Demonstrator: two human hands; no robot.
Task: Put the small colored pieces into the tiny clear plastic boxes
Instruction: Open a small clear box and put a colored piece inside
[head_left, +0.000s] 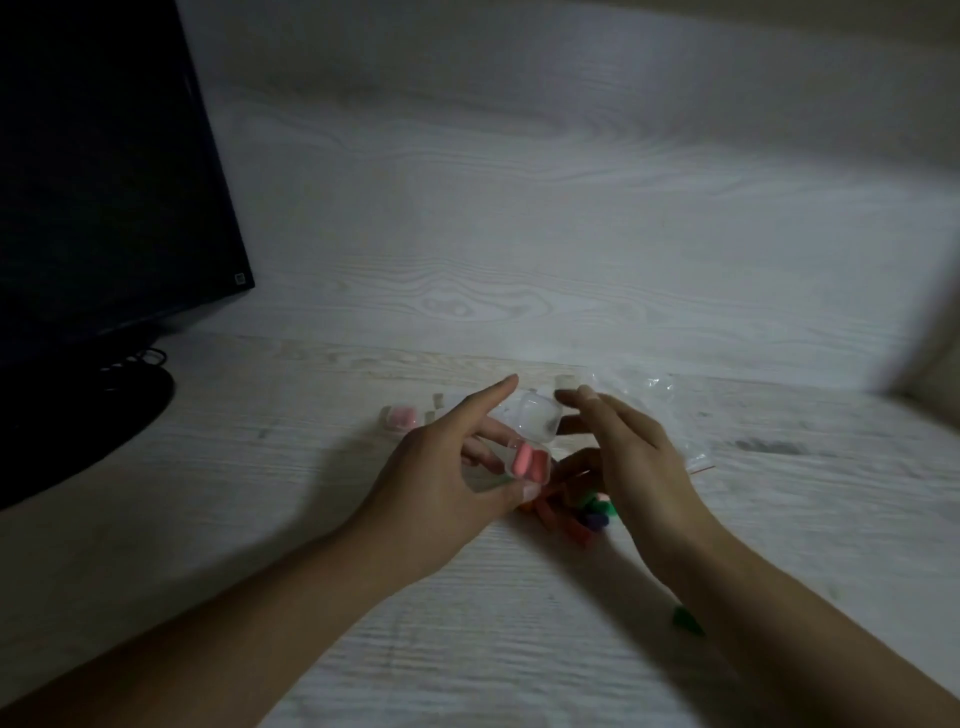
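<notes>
Box: the tiny clear box (527, 451) sits in my left hand (447, 483), lid hinged up, pink pieces (684, 463) visible inside.
Left hand: thumb and curled fingers pinch the box base; index finger points straight out above it.
Right hand: my right hand (631, 457) is just beside the lid, fingers relaxed and fairly straight, holding nothing that I can make out.
Loose pieces: a small heap of orange, green and blue pieces (571, 514) lies on the desk (311, 571) under and between my hands; one green piece (687, 619) lies apart, beside my right forearm.
Second box: another small box with pink inside (400, 418) rests just beyond my left hand.
Bag: a clear plastic bag (649, 395) lies beyond my right hand.
Handling: I judge the box light, stiff and slippery, best pinched by its side walls; the pieces look soft and light.
Writing: a small mark on the monitor (104, 182) corner, too small to read.
</notes>
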